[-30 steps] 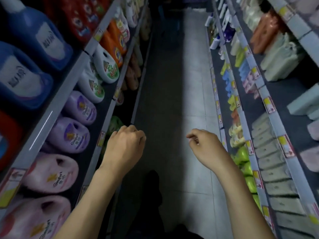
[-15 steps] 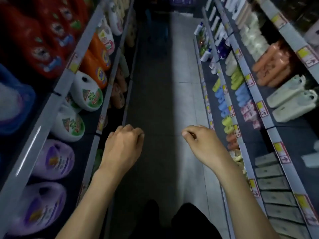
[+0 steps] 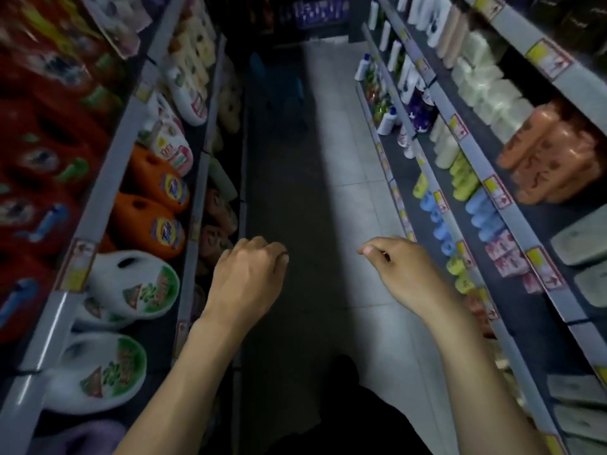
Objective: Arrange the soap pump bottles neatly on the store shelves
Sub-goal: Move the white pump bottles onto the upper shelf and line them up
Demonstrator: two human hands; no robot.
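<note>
I look down a dim store aisle. My left hand hangs over the floor in a loose fist with nothing in it. My right hand is also curled shut and holds nothing. On the right shelves stand rows of bottles: white pump bottles far ahead, blue bottles, yellow-green bottles and orange bottles. Neither hand touches a shelf or a bottle.
The left shelves carry big detergent jugs: orange, white with green labels and red. A tiled floor runs between the two racks. My dark-clad legs show at the bottom.
The view has moved forward along the aisle: purple and pink jugs slid out at the left, orange and white ones came in. Both hands stay curled in the same pose.
</note>
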